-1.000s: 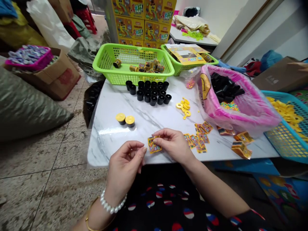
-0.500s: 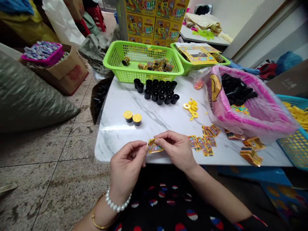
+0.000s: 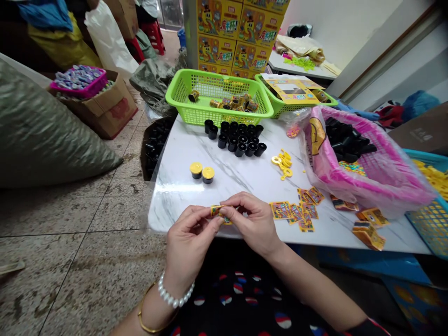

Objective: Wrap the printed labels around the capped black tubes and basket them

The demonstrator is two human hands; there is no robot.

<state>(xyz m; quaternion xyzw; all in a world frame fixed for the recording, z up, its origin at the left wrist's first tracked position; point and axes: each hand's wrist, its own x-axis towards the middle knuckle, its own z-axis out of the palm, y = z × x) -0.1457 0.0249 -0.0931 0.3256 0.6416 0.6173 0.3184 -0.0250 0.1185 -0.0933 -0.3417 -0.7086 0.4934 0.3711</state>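
Both my left hand (image 3: 191, 245) and my right hand (image 3: 252, 225) pinch a small printed yellow-and-red wrapper (image 3: 219, 213) at the fingertips, and it is curled between them, partly hidden by my fingers. Both hands are just above the near edge of a white marble table (image 3: 241, 184). Further printed wrappers (image 3: 292, 213) lie to the right of my right hand. Ahead stand two black cups with yellow lids (image 3: 202, 172), a group of open black cups (image 3: 238, 140), and a small heap of yellow rings (image 3: 283, 163).
A green plastic basket (image 3: 219, 91) holds wrapped cups, and another green basket (image 3: 297, 100) holds yellow card. A pink basket in clear plastic (image 3: 367, 179) holds black cups. A blue basket (image 3: 432, 224) is at the right. Sacks and cartons stand around the table.
The wrapper lay nearly flat between my fingers and is now curled around. My hands have come closer together. The whole scene has shifted in view as my head turned.
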